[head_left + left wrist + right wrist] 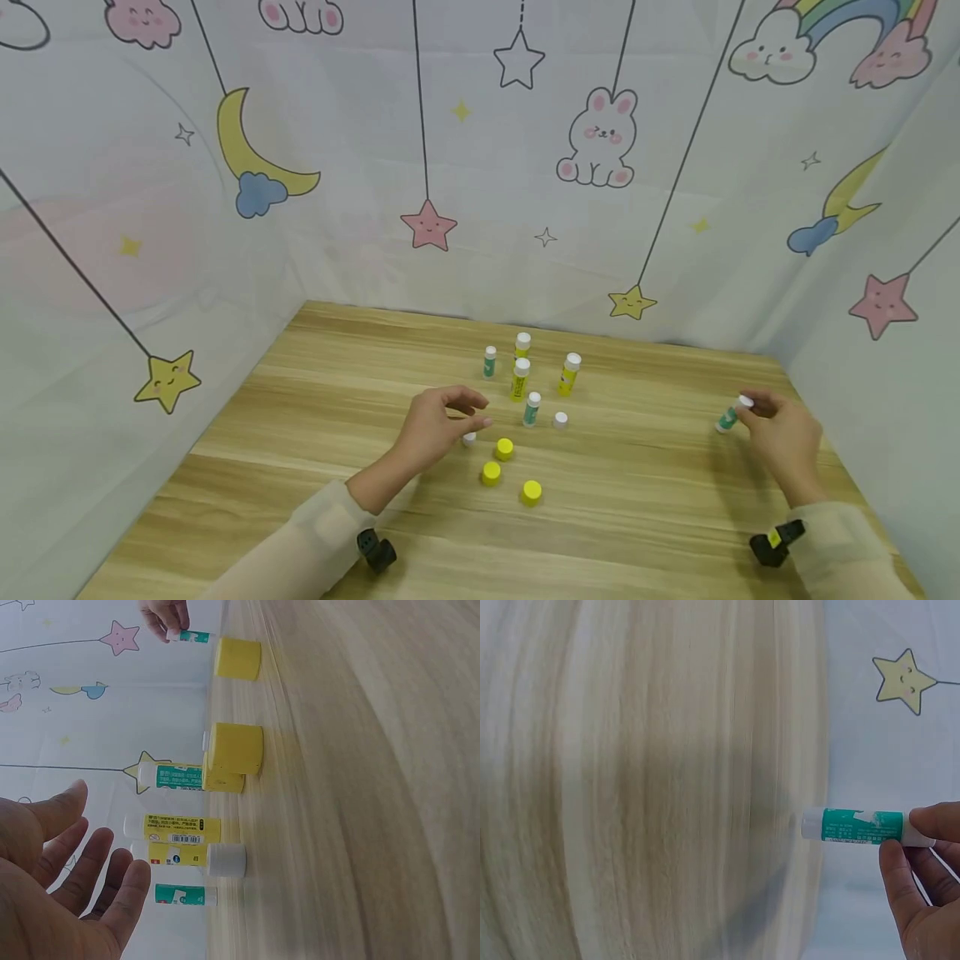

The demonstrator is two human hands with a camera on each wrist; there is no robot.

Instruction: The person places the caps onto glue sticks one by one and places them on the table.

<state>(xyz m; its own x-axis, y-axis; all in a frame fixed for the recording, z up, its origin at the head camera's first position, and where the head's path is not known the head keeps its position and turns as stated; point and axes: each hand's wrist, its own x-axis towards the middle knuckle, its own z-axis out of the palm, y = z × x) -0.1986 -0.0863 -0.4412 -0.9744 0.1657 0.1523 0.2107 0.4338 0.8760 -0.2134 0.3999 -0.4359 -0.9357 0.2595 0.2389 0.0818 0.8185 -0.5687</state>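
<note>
At the right side of the table, my right hand (783, 437) pinches a small green-and-white glue stick (727, 419) near its white cap end, tilted. The right wrist view shows thumb and fingers at that end, with the green label (862, 826) exposed. My left hand (433, 427) hovers with fingers loosely bent, holding nothing; a white cap (468, 439) lies beneath its fingertips. To its right stand a green glue stick (531, 411) and a yellow glue stick (519, 383). Three yellow caps (491, 474) lie in front of them.
Farther back stand another green glue stick (490, 363) and two more yellow glue sticks (568, 377). A second white cap (561, 421) lies beside the nearer green stick. A printed curtain (360, 250) surrounds the wooden table (630, 533) at the back and sides.
</note>
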